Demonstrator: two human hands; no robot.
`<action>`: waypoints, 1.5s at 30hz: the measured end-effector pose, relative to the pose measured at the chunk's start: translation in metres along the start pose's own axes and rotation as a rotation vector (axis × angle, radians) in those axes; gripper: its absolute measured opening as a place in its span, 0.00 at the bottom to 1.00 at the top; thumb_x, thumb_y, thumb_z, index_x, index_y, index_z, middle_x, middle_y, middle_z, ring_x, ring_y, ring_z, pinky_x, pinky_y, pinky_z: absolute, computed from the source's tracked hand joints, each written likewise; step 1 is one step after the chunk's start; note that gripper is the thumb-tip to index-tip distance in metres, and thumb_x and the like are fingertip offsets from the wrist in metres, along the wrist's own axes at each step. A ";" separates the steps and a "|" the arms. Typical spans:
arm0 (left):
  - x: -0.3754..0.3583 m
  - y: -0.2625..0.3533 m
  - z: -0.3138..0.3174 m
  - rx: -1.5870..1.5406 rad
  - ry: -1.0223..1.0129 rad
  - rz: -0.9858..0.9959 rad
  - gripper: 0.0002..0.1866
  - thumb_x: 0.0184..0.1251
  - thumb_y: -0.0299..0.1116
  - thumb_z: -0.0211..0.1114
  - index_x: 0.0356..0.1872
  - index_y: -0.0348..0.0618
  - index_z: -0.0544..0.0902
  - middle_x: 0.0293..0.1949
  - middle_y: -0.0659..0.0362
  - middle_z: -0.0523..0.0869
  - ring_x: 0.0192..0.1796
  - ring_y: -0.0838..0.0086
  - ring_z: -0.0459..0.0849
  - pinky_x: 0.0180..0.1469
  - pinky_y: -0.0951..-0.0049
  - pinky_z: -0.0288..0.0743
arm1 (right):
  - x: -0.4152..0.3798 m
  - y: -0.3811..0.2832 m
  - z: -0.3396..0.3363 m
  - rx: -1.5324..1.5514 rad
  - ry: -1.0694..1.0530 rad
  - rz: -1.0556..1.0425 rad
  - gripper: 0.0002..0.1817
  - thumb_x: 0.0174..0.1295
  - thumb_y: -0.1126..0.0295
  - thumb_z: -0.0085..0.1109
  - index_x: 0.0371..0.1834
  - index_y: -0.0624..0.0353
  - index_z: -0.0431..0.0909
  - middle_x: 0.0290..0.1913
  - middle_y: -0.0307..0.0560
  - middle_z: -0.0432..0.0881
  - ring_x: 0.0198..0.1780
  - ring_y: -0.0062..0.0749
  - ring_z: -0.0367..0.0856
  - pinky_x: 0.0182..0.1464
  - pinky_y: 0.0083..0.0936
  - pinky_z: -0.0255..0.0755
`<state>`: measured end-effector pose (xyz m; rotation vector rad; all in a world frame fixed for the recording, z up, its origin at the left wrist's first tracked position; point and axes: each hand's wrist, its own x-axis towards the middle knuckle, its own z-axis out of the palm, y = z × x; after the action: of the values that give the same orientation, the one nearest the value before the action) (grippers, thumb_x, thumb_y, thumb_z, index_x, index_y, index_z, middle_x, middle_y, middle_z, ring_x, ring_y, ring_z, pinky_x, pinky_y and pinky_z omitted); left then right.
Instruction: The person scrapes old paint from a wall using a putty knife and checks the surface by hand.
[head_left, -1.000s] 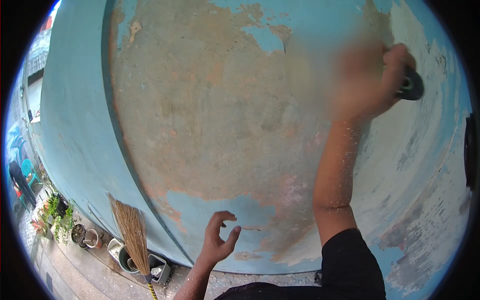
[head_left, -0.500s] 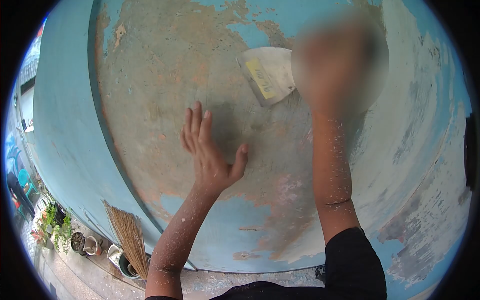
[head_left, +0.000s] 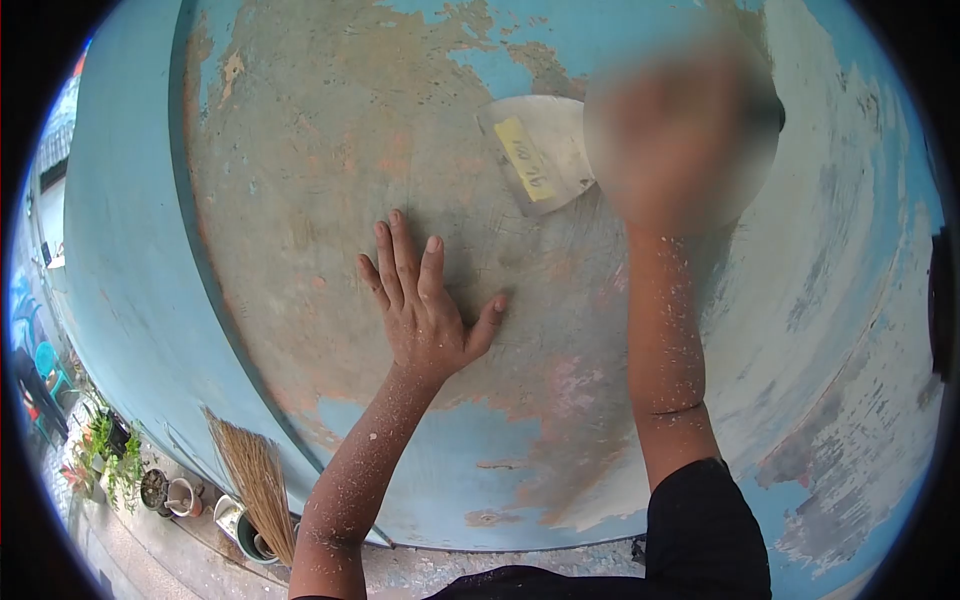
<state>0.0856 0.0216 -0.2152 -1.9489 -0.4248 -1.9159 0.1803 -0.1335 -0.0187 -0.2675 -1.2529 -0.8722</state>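
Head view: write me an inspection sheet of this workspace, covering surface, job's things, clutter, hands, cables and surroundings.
Surface: wall has patchy blue paint and large bare areas.
Job's things: scraper, broad blade with a yellow label; its handle is mostly blurred.
Clutter: twig broom and pots, lower left.
Hands: left hand spread, empty, at the wall; right hand blurred, holding the scraper.
Cables: nothing seen.
Surroundings: leafy plants and a teal chair, far left.

Pale floor (head_left: 185, 552) with potted plants (head_left: 116, 446) and a bucket (head_left: 247, 541)
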 end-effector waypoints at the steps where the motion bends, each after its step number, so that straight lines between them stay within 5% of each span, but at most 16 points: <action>1: 0.000 0.000 0.000 0.006 0.003 0.004 0.48 0.68 0.63 0.57 0.76 0.44 0.48 0.76 0.34 0.49 0.80 0.42 0.45 0.76 0.37 0.31 | -0.001 -0.012 0.007 0.436 -0.052 0.389 0.23 0.71 0.53 0.47 0.17 0.46 0.56 0.16 0.29 0.56 0.17 0.19 0.54 0.25 0.17 0.61; 6: -0.001 -0.001 0.000 -0.025 0.012 0.005 0.48 0.67 0.64 0.57 0.77 0.45 0.48 0.76 0.32 0.48 0.80 0.40 0.44 0.75 0.35 0.31 | 0.007 -0.025 -0.005 0.393 0.152 0.272 0.23 0.72 0.56 0.46 0.17 0.47 0.56 0.14 0.31 0.56 0.14 0.21 0.53 0.21 0.23 0.55; 8: 0.000 -0.001 0.001 -0.024 0.016 -0.002 0.48 0.67 0.64 0.57 0.77 0.46 0.48 0.76 0.32 0.48 0.80 0.40 0.44 0.74 0.34 0.31 | 0.005 -0.025 0.007 0.189 -0.044 0.158 0.24 0.71 0.52 0.45 0.16 0.47 0.55 0.14 0.31 0.54 0.14 0.20 0.51 0.20 0.24 0.52; 10: 0.000 -0.001 0.000 -0.031 0.007 0.004 0.48 0.67 0.64 0.57 0.77 0.46 0.48 0.76 0.32 0.48 0.80 0.40 0.44 0.74 0.34 0.31 | 0.020 -0.034 -0.024 0.468 -0.142 0.164 0.24 0.71 0.54 0.45 0.16 0.47 0.55 0.13 0.30 0.52 0.14 0.19 0.48 0.20 0.22 0.51; 12: 0.000 0.001 0.001 -0.033 0.009 -0.010 0.48 0.67 0.65 0.57 0.77 0.46 0.48 0.76 0.32 0.47 0.80 0.40 0.43 0.74 0.34 0.31 | 0.022 -0.027 -0.020 0.503 0.106 0.227 0.25 0.72 0.53 0.44 0.16 0.45 0.53 0.13 0.29 0.53 0.13 0.17 0.47 0.19 0.21 0.49; 16: 0.002 -0.001 0.002 -0.028 0.015 0.004 0.48 0.67 0.65 0.57 0.76 0.46 0.48 0.76 0.32 0.47 0.80 0.40 0.43 0.74 0.34 0.31 | 0.014 -0.020 -0.001 0.260 -0.055 0.119 0.24 0.71 0.53 0.45 0.16 0.43 0.53 0.13 0.28 0.54 0.13 0.16 0.47 0.19 0.20 0.50; 20: 0.000 0.000 0.001 -0.029 -0.006 -0.006 0.48 0.67 0.66 0.56 0.76 0.46 0.48 0.76 0.32 0.47 0.80 0.40 0.43 0.74 0.34 0.31 | 0.022 -0.021 -0.021 0.587 -0.108 0.147 0.25 0.72 0.55 0.49 0.17 0.47 0.54 0.13 0.31 0.55 0.13 0.19 0.50 0.19 0.22 0.50; 24: 0.000 -0.001 0.001 -0.039 0.008 0.014 0.48 0.67 0.66 0.56 0.76 0.46 0.49 0.76 0.32 0.47 0.80 0.40 0.43 0.74 0.34 0.31 | 0.016 -0.026 -0.004 0.243 -0.053 0.161 0.25 0.72 0.55 0.46 0.15 0.45 0.52 0.12 0.31 0.53 0.13 0.17 0.49 0.20 0.22 0.51; 26: 0.001 -0.001 0.001 -0.042 0.011 0.013 0.48 0.67 0.66 0.56 0.76 0.47 0.48 0.76 0.31 0.47 0.80 0.40 0.43 0.74 0.34 0.32 | 0.034 -0.030 -0.028 0.655 0.058 0.245 0.26 0.74 0.57 0.48 0.15 0.48 0.53 0.13 0.32 0.54 0.13 0.20 0.52 0.18 0.25 0.50; 28: 0.000 0.000 0.000 -0.043 0.005 -0.004 0.48 0.66 0.66 0.56 0.76 0.47 0.48 0.76 0.31 0.47 0.80 0.40 0.43 0.74 0.34 0.32 | 0.026 -0.013 -0.016 0.659 -0.034 0.215 0.26 0.73 0.56 0.49 0.15 0.49 0.54 0.13 0.32 0.54 0.13 0.20 0.53 0.18 0.24 0.51; 30: -0.001 -0.001 0.000 -0.037 -0.002 0.006 0.48 0.66 0.66 0.57 0.76 0.47 0.48 0.76 0.31 0.47 0.80 0.40 0.43 0.74 0.34 0.32 | 0.013 -0.015 0.014 0.219 -0.070 0.103 0.26 0.70 0.52 0.47 0.14 0.46 0.56 0.12 0.30 0.53 0.14 0.18 0.50 0.20 0.20 0.51; 34: 0.002 0.000 0.001 -0.037 -0.007 -0.001 0.48 0.66 0.65 0.57 0.76 0.46 0.49 0.76 0.31 0.47 0.80 0.40 0.43 0.74 0.34 0.32 | 0.041 -0.012 -0.031 0.521 -0.077 0.111 0.23 0.72 0.59 0.49 0.17 0.49 0.59 0.14 0.31 0.56 0.14 0.20 0.52 0.20 0.23 0.50; 36: 0.000 0.000 0.001 -0.037 0.014 0.004 0.48 0.66 0.65 0.58 0.75 0.46 0.49 0.76 0.31 0.47 0.80 0.39 0.43 0.74 0.34 0.33 | 0.021 0.002 -0.002 0.442 0.045 0.256 0.22 0.73 0.60 0.48 0.17 0.49 0.59 0.14 0.31 0.55 0.14 0.20 0.52 0.20 0.24 0.50; 38: -0.001 0.000 0.000 -0.038 0.009 -0.001 0.47 0.66 0.65 0.58 0.75 0.46 0.50 0.76 0.31 0.47 0.80 0.39 0.43 0.74 0.34 0.33 | 0.014 -0.006 0.024 0.439 -0.141 0.340 0.24 0.74 0.55 0.44 0.17 0.48 0.60 0.14 0.30 0.55 0.15 0.19 0.51 0.21 0.23 0.50; 40: 0.000 -0.002 0.000 -0.040 0.004 0.007 0.47 0.65 0.65 0.58 0.75 0.47 0.50 0.76 0.31 0.47 0.80 0.39 0.43 0.74 0.34 0.32 | 0.029 -0.011 0.001 0.396 -0.004 0.205 0.25 0.73 0.56 0.47 0.15 0.48 0.58 0.14 0.30 0.52 0.15 0.20 0.50 0.21 0.23 0.49; 45: -0.002 -0.002 0.000 -0.083 0.009 0.001 0.50 0.63 0.65 0.61 0.77 0.50 0.49 0.75 0.28 0.47 0.80 0.38 0.43 0.74 0.33 0.31 | 0.011 -0.003 0.029 0.416 -0.123 0.437 0.26 0.71 0.52 0.43 0.12 0.45 0.53 0.12 0.30 0.50 0.15 0.19 0.47 0.22 0.22 0.48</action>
<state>0.0851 0.0237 -0.2171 -1.9903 -0.3474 -1.9703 0.1582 -0.1223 0.0003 -0.2494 -1.3881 -0.2145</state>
